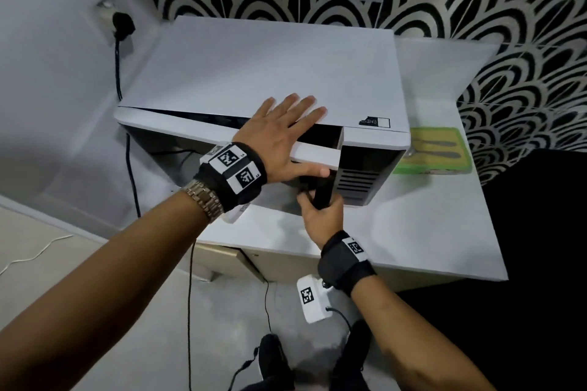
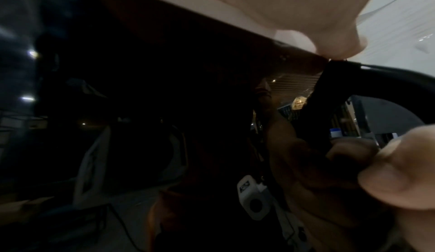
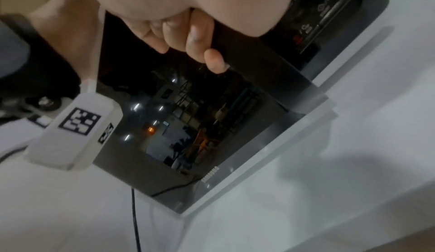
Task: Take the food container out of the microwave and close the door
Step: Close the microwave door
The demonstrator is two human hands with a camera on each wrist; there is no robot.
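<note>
A white microwave (image 1: 260, 67) stands on a white table (image 1: 428, 232). Its dark glass door (image 3: 188, 125) is slightly ajar, with a thin gap showing along the top. My left hand (image 1: 279, 127) lies flat on the microwave's top front edge, fingers straight and thumb hanging over the door. Below it, my right hand (image 1: 319, 206) grips the black vertical door handle (image 1: 322, 192), its fingers (image 3: 200, 38) curled round the bar (image 3: 247, 55). The food container is not visible in any view.
The control panel (image 1: 359, 178) sits right of the handle. A green tray (image 1: 435, 149) with cutlery lies on the table to the microwave's right. A black plug (image 1: 122, 25) and its cable hang on the left wall. A dark mass (image 1: 540, 232) borders the table's right side.
</note>
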